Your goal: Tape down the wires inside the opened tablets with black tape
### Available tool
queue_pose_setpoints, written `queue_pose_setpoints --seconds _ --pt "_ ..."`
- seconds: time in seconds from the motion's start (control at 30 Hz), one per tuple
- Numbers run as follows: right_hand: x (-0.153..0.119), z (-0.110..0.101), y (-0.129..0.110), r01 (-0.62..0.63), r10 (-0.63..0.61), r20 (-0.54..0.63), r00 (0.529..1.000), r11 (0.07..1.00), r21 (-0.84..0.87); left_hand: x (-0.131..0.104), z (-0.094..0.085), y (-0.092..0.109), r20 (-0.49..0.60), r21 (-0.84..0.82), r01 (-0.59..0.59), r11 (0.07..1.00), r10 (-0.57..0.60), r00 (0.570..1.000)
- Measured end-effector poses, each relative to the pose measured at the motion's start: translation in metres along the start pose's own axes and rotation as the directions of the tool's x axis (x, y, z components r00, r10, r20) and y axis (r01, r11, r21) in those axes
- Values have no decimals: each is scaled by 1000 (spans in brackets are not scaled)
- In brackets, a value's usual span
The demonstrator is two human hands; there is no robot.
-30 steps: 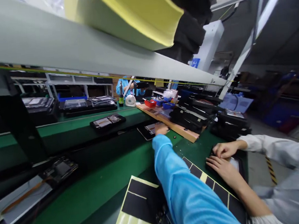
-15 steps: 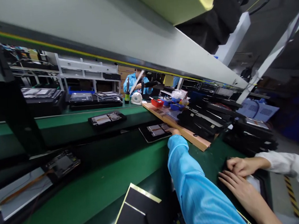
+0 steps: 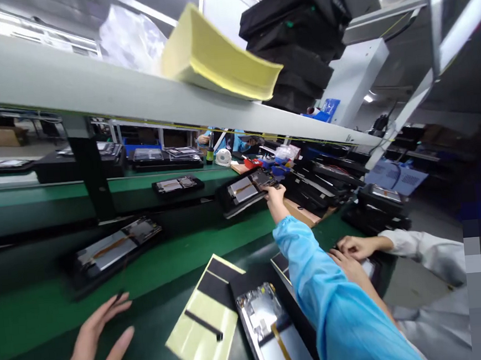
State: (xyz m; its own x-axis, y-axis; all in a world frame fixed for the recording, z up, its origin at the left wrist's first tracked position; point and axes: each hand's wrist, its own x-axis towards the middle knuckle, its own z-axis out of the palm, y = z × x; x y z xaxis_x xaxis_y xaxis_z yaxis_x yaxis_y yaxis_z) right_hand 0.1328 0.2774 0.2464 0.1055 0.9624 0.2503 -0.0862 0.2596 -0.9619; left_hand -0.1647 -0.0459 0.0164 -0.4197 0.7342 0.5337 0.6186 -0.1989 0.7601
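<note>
Beyond the green tabletop's (image 3: 150, 334) edge, the right hand (image 3: 276, 197) pinched a black rectangular device (image 3: 242, 191), best kept level; left hand (image 3: 95, 342) spread, seemingly empty.

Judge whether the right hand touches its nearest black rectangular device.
Touching: the head view shows the right hand gripping the black rectangular device by its edge.

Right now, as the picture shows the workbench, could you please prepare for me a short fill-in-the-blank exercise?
1. The person's own ____ hand grips an opened device.
2. The sleeve on that same arm is ____.
3. The narrow strip lying on the pale yellow sheet is ____.
4. The small fan in the background is ____.

Missing words: right; blue; black; white.
</note>
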Motion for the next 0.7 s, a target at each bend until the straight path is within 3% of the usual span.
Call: queue_pose_setpoints --seconds 0.07,0.2,0.27,0.33,0.4,0.47,0.53,0.6,0.7 --pt "-1 15 -13 -71 70 12 997 996 60 6 7 24 -169 -140 101 985 -124 978" --pt "-44 7 -40 -148 130 118 984 976 160 22 5 103 -269 -438 82 895 -217 938" --pt "-81 -4 -48 -189 150 206 967 964 185 21 -8 140 -234 -532 121 838 -282 930" --pt "-119 -13 -51 -246 183 306 934 952 182 8 -24 168 -100 -603 242 760 -373 922" --pt "-155 -17 -47 -310 226 407 885 938 152 -15 -38 187 48 -626 390 676 -466 883" --pt "-186 -15 -33 -375 281 494 823 921 100 -45 -45 197 112 -635 474 610 -533 838" --pt "-212 -8 -9 -437 347 559 753 899 30 -80 -44 196 83 -650 484 586 -578 812" --pt "-234 3 21 -490 422 603 677 870 -58 -115 -38 182 20 -632 486 603 -615 789" --pt "-262 24 67 -536 521 641 564 821 -196 -166 -27 146 -54 -509 550 663 -662 747"
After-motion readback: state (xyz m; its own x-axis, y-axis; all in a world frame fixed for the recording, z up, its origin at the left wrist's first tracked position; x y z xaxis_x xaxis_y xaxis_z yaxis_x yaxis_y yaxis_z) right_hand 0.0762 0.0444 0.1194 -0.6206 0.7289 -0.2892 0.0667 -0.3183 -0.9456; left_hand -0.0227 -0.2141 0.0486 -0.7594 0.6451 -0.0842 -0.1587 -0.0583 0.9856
